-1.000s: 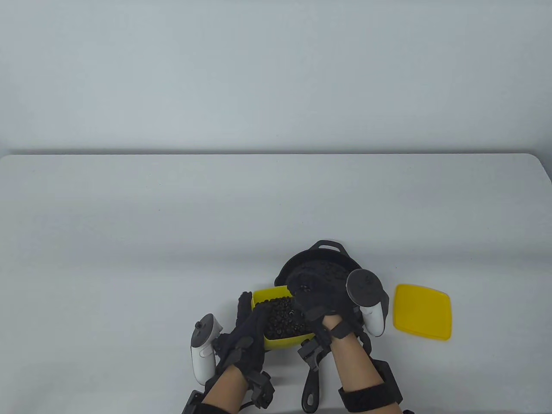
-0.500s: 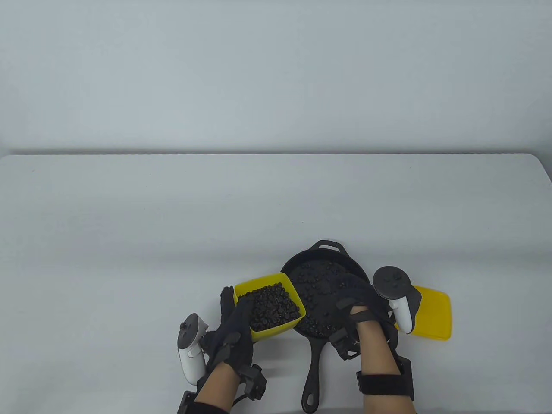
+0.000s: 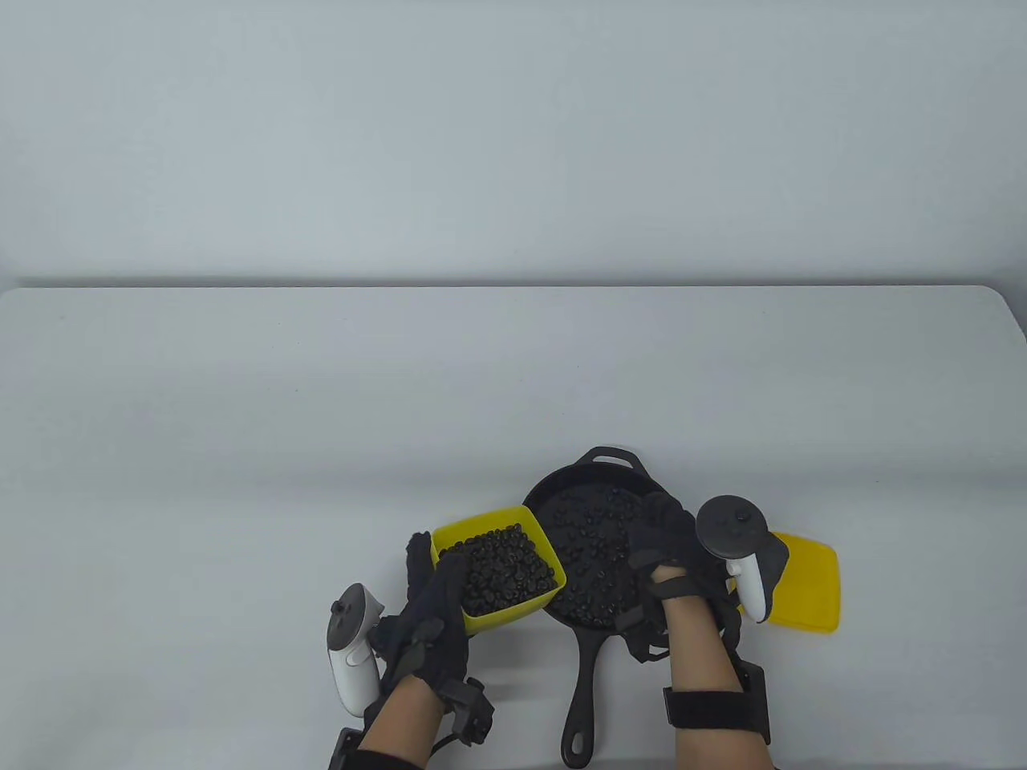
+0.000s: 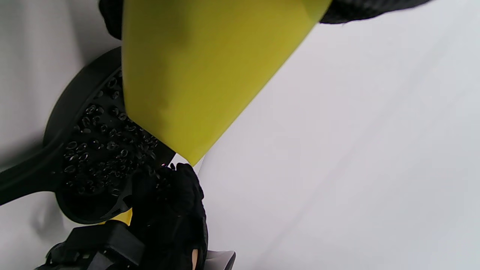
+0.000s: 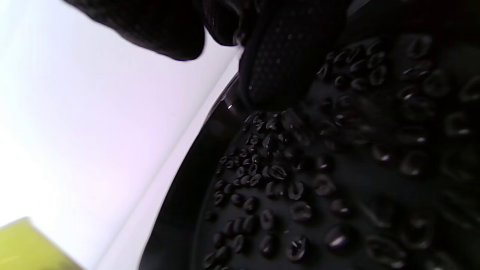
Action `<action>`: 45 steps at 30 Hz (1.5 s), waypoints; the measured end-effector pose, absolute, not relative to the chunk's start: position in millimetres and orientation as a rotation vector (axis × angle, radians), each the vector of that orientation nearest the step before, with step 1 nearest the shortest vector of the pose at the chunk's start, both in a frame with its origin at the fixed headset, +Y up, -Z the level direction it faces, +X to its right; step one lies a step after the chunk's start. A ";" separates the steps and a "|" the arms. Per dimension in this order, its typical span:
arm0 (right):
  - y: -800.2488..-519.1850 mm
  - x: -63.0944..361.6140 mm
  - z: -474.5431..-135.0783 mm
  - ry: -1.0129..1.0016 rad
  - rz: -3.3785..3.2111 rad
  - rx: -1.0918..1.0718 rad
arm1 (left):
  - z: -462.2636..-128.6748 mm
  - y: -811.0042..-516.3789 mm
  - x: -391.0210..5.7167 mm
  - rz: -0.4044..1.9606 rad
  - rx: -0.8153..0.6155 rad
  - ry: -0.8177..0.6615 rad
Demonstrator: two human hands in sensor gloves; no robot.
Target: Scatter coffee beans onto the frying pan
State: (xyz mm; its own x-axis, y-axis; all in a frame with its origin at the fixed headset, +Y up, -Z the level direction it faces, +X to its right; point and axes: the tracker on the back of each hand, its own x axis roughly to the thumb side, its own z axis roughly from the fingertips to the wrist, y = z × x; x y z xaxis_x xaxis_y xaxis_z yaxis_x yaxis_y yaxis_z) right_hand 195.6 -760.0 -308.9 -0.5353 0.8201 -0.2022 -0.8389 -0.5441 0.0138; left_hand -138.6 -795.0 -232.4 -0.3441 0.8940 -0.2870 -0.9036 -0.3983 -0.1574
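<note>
A black cast-iron frying pan point(image 3: 598, 489) lies near the table's front edge with many coffee beans point(image 3: 590, 553) spread in it. Its handle point(image 3: 582, 698) points toward me. My left hand point(image 3: 437, 609) grips a yellow container point(image 3: 529, 605) full of coffee beans point(image 3: 501, 565) and holds it just left of the pan, its corner over the rim. The left wrist view shows the container's underside point(image 4: 195, 75) above the pan point(image 4: 71, 97). My right hand point(image 3: 662, 533) hovers over the pan's right side with fingers point(image 5: 285, 56) curled down close to the beans point(image 5: 281, 180).
A yellow lid point(image 3: 810, 581) lies flat to the right of the pan, partly hidden by the right hand's tracker point(image 3: 734, 545). The left tracker point(image 3: 351, 650) sticks out left of the left hand. The table's far edge point(image 3: 513, 286) meets a plain wall.
My right hand has moved from over the pan's left side to its right side, uncovering the beans. My left hand has shifted the container slightly left.
</note>
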 end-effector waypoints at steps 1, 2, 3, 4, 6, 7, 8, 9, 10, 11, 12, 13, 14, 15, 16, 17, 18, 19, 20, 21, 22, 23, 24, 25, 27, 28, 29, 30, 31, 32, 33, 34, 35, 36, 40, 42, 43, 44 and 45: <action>-758.8 194.2 -308.9 0.138 2.113 -0.174 | -232.3 -795.1 -138.8 1.940 -0.391 0.038; -757.8 193.0 -309.2 0.146 2.095 -0.134 | -232.2 -794.9 -138.8 1.938 -0.390 0.039; -756.0 190.4 -309.3 0.151 2.076 -0.080 | -232.2 -794.9 -139.0 1.936 -0.389 0.040; -754.4 188.8 -309.0 0.156 2.069 -0.055 | -232.3 -795.0 -139.1 1.936 -0.388 0.041; -749.9 184.0 -308.1 0.161 2.065 -0.012 | -232.3 -795.0 -139.2 1.933 -0.388 0.044; -748.0 181.1 -307.8 0.178 2.071 0.019 | -232.2 -795.1 -139.3 1.930 -0.389 0.046; -747.3 178.6 -307.4 0.203 2.072 0.045 | -232.1 -795.1 -139.4 1.928 -0.388 0.047; -746.7 175.2 -307.0 0.250 2.070 0.076 | -232.1 -795.2 -139.5 1.926 -0.387 0.048; -746.6 172.3 -306.9 0.305 2.069 0.101 | -232.1 -795.4 -139.5 1.923 -0.388 0.050; -746.1 169.3 -306.7 0.362 2.074 0.134 | -232.2 -795.7 -139.5 1.920 -0.389 0.052; -743.5 166.0 -306.1 0.378 2.095 0.167 | -232.1 -795.7 -139.3 1.916 -0.392 0.053; -740.1 164.0 -305.0 0.350 2.119 0.172 | -232.0 -795.8 -139.1 1.914 -0.393 0.054; -732.7 159.8 -302.4 0.281 2.142 0.177 | -232.1 -795.6 -138.6 1.911 -0.394 0.053; -725.7 156.0 -300.1 0.220 2.149 0.197 | -232.3 -795.2 -137.8 1.906 -0.395 0.049; -717.2 150.8 -297.4 0.164 2.148 0.238 | -232.3 -795.0 -136.6 1.900 -0.399 0.044; -709.3 145.1 -294.7 0.133 2.140 0.287 | -232.1 -794.7 -135.3 1.895 -0.405 0.039; -703.3 139.5 -292.2 0.119 2.128 0.334 | -231.7 -794.1 -133.8 1.888 -0.410 0.032; -696.7 131.6 -288.6 0.102 2.108 0.397 | -231.0 -792.9 -131.8 1.879 -0.414 0.023; -693.4 125.9 -285.9 0.097 2.091 0.437 | -230.5 -791.7 -130.0 1.868 -0.417 0.011; -691.3 120.1 -283.5 0.096 2.075 0.471 | -230.0 -790.8 -128.5 1.859 -0.420 0.001; -690.2 112.0 -281.5 0.104 2.050 0.516 | -229.4 -789.8 -126.0 1.848 -0.425 -0.013; -690.2 103.9 -280.9 0.127 2.020 0.567 | -228.8 -789.2 -123.9 1.841 -0.431 -0.021; -690.7 98.9 -280.8 0.151 2.004 0.614 | -228.6 -788.9 -122.7 1.838 -0.435 -0.025; -691.7 92.8 -281.2 0.198 2.002 0.685 | -228.2 -788.6 -121.5 1.835 -0.439 -0.029; -693.4 88.9 -280.0 0.263 2.162 0.667 | -227.9 -788.2 -120.9 1.834 -0.439 -0.032; -694.1 88.1 -280.8 0.274 2.263 0.668 | -228.1 -788.3 -121.1 1.834 -0.438 -0.032; -695.4 87.1 -282.3 0.310 2.363 0.672 | -228.4 -788.1 -121.1 1.838 -0.441 -0.031; -696.4 86.0 -283.1 0.349 2.371 0.679 | -227.7 -788.4 -120.0 1.837 -0.448 -0.023; -699.0 84.2 -282.9 0.409 2.341 0.646 | -226.9 -788.7 -118.9 1.829 -0.449 -0.017; -703.1 82.2 -282.5 0.496 2.294 0.601 | -226.9 -788.2 -117.3 1.826 -0.445 -0.026; -708.5 80.5 -283.8 0.546 2.272 0.604 | -226.4 -786.4 -115.7 1.812 -0.449 -0.042; -712.8 78.7 -284.8 0.589 2.258 0.607 | -226.0 -785.3 -114.3 1.803 -0.442 -0.052; -718.2 74.5 -284.8 0.649 2.228 0.618 | -225.3 -783.1 -112.1 1.774 -0.436 -0.062; -721.4 70.9 -284.6 0.678 2.224 0.631 | -224.8 -782.5 -111.3 1.759 -0.434 -0.063; -724.2 57.5 -283.4 0.669 2.193 0.679 | -224.1 -778.7 -113.9 1.734 -0.427 -0.076; -723.6 50.8 -282.9 0.635 2.177 0.683 | -223.5 -778.9 -115.0 1.763 -0.442 -0.071; -723.1 48.6 -282.5 0.614 2.195 0.680 | -223.5 -779.2 -115.5 1.763 -0.443 -0.071; -723.3 46.4 -282.7 0.601 2.204 0.684 | -223.5 -780.0 -116.5 1.757 -0.446 -0.065; -723.9 46.3 -282.1 0.594 2.214 0.664 | -223.5 -780.9 -116.9 1.758 -0.452 -0.061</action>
State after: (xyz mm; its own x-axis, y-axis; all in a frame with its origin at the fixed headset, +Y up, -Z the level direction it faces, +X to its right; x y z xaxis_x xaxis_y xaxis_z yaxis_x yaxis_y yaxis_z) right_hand 46.3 -723.9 -282.1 -0.5942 0.7556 0.2755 -0.5163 -0.6210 0.5897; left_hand -116.9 -780.9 -223.5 -0.1661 0.9493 -0.2668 -0.9284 -0.2418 -0.2822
